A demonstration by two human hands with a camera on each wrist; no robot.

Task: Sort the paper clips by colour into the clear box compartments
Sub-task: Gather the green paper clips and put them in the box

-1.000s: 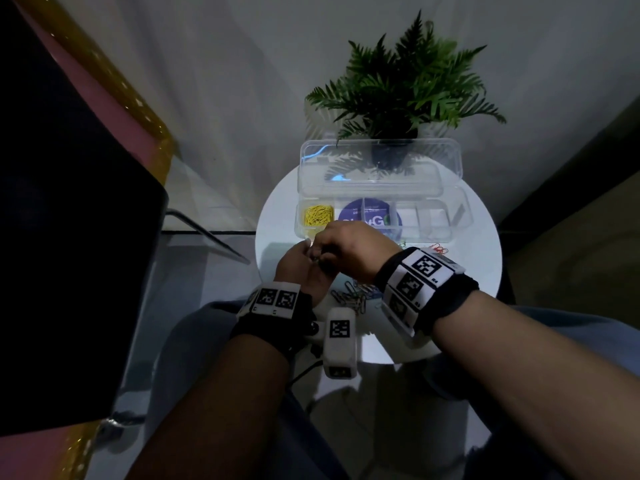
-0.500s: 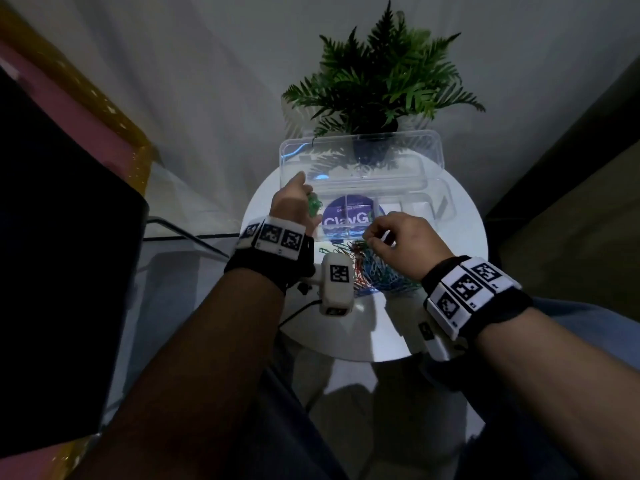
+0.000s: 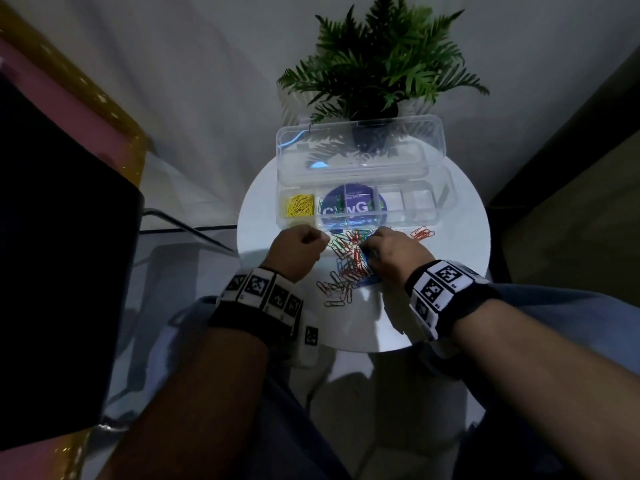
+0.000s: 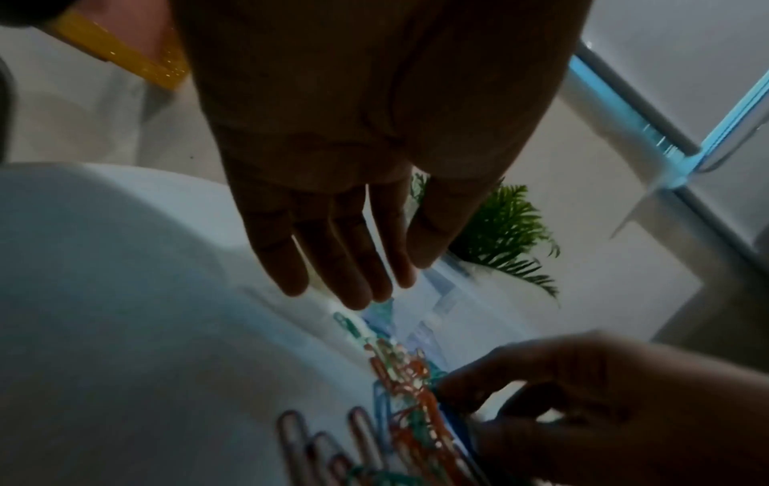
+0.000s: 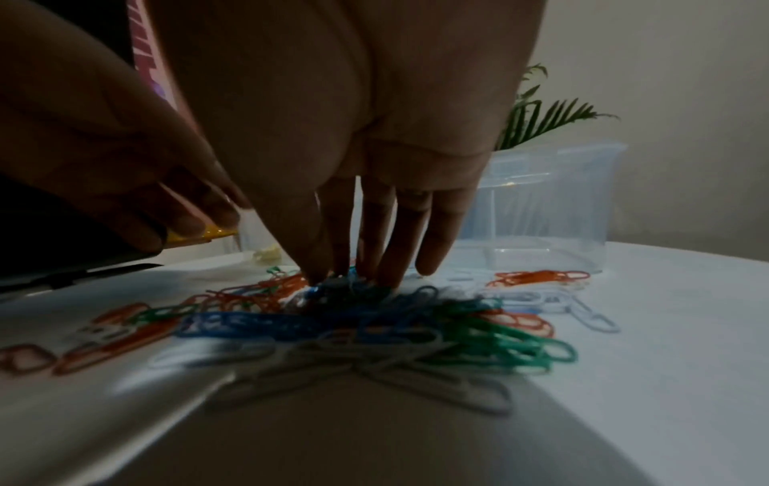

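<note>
Your right hand (image 3: 394, 252) is down on the mixed pile of paper clips (image 3: 349, 261), which lies on the white round table (image 3: 450, 271) just in front of the clear box (image 3: 356, 188). In the right wrist view your fingers (image 5: 391, 236) point down, bunched close together, tips in the blue and green clips; whether they pinch one cannot be told. Your left hand (image 3: 298, 249) hangs beside the pile, on its left. The left wrist view shows those fingers (image 4: 345, 263) straight, side by side, holding nothing. The box lid stands open. Yellow clips (image 3: 299, 206) fill the leftmost compartment; a few green clips (image 3: 341, 204) lie in the next one. A small orange group (image 3: 422, 233) lies apart, to the right of the pile. A potted fern (image 3: 377, 64) stands behind the box.
</note>
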